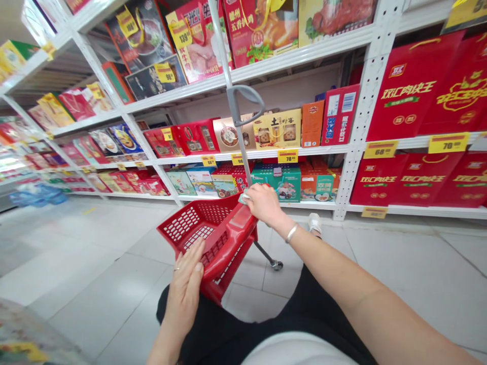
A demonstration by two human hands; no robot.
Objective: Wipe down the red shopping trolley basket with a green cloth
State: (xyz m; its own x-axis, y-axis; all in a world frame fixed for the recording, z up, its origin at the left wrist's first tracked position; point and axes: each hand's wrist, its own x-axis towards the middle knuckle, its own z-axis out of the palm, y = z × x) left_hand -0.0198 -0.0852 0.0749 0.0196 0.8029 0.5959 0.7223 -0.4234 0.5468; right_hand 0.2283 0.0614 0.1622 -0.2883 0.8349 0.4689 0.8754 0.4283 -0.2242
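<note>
R hand [264, 204] curled, fingers clenched over top rim of red plastic shopping basket [230, 223], near far corner. Small pale teal item [241, 199] just under fingertips at rim, too small to tell what it is. Metal bangle [292, 233] on R wrist.

L hand [185, 284] open, fingers extended and slightly spread, flat against basket's near side, not gripping. Ring on one finger.

Basket is tilted, sits between both hands, in front of person's black trousers [213, 324], w/ grey telescopic pull handle [245, 100] rising from it past shelves. Small caster wheel [276, 264] on floor tiles [114, 284] under basket.

Ahead: white perforated metal shelving [371, 101] w/ boxed gift sets, e.g. green box [276, 183] on low shelf just past R hand, red gift bags [411, 86] on right, yellow price tags [380, 149] on shelf edges. White shoe [315, 223] on floor just beyond R forearm. Blurry colored item [26, 334] bottom-left corner, unclear.
</note>
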